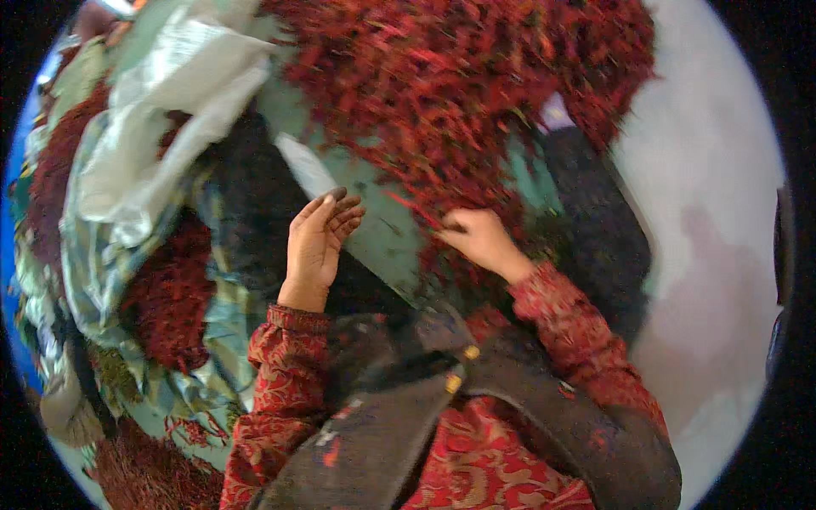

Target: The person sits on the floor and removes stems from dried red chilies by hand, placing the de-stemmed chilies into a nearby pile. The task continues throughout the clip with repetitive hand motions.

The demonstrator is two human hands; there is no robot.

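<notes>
A large heap of dried red chili peppers (446, 83) spreads over a green floor sheet (376, 236) between my outstretched legs. My right hand (475, 239) pinches a red chili pepper (414, 210) at the near edge of the heap, its length pointing up and left. To the left, over my dark trouser leg, my left hand (325, 233) is raised with its fingers loosely curled and apart, and nothing shows in it. Dark stains cover its fingertips. A small pile of green stems (545, 239) lies just right of my right hand.
A checked cloth (223, 319) at the left holds more red chilies (172, 299), with a white plastic sack (185, 76) above it. Dark red heaps (146, 472) lie at the far left and lower left. A pale wall (707, 191) runs along the right side.
</notes>
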